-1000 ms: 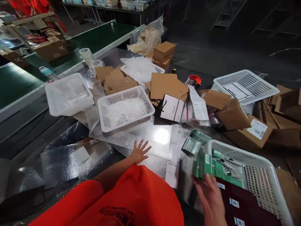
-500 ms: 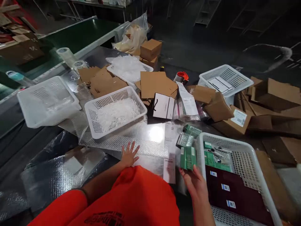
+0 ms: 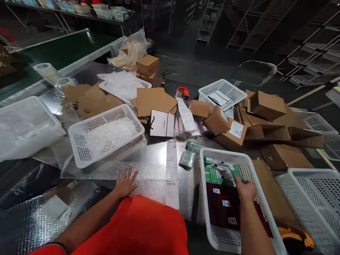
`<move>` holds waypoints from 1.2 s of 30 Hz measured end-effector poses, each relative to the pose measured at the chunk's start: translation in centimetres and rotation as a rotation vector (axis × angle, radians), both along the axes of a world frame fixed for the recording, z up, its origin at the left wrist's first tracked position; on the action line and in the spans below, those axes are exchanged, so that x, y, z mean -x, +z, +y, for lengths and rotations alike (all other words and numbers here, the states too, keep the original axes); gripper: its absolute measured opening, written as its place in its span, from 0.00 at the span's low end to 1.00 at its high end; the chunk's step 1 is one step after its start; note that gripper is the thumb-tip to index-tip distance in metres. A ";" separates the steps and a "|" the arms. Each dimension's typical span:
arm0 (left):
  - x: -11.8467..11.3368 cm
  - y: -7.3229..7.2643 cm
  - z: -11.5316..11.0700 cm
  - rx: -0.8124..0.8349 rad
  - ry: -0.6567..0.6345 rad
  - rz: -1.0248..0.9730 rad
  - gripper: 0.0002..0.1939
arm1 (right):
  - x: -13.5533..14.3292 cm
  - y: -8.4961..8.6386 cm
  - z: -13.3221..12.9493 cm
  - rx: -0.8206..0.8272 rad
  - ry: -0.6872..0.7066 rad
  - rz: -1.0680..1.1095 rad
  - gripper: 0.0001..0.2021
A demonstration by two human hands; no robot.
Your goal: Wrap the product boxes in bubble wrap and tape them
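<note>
My left hand [image 3: 125, 182] lies with fingers spread on the metal table, at the lower edge of a strip of bubble wrap [image 3: 106, 171]. Over the white basket [image 3: 202, 198] on the right, my right hand [image 3: 246, 190] has its fingers closed on a small green box [image 3: 236, 171]. More green boxes [image 3: 211, 175] rest in that basket, beside small dark-and-clear items [image 3: 221, 169] I cannot make out and flat maroon packs [image 3: 220, 212] with white labels. Left of the basket are bubble-wrapped green packs [image 3: 187, 159] and a long printed label strip [image 3: 172, 177].
A basket of white paper shreds [image 3: 135, 136] stands left of centre. Behind are a white CHANEL bag [image 3: 161, 123], flat cardboard [image 3: 152, 99] and a tape dispenser [image 3: 183, 92]. Cardboard boxes [image 3: 268, 104] crowd the right. A green conveyor [image 3: 71, 46] runs at the back left.
My right hand has moved from the table into the right-hand basket, and the green boxes beside it have left the table. My left hand stays spread. The view has turned rightward.
</note>
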State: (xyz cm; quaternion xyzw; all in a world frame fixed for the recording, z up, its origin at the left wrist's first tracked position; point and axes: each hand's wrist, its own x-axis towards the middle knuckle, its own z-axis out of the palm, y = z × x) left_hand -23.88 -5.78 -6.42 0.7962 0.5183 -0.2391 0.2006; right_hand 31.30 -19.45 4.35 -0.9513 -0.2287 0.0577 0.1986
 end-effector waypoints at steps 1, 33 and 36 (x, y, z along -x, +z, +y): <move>-0.1 0.2 0.1 0.002 0.003 0.015 0.36 | -0.4 -0.2 0.3 0.077 -0.032 -0.011 0.15; -0.9 2.3 0.6 0.086 0.044 0.016 0.40 | 2.3 -1.2 11.0 0.162 0.773 0.279 0.24; -0.8 2.2 0.8 0.101 0.054 -0.012 0.42 | 2.3 -0.8 11.0 0.117 0.715 0.289 0.20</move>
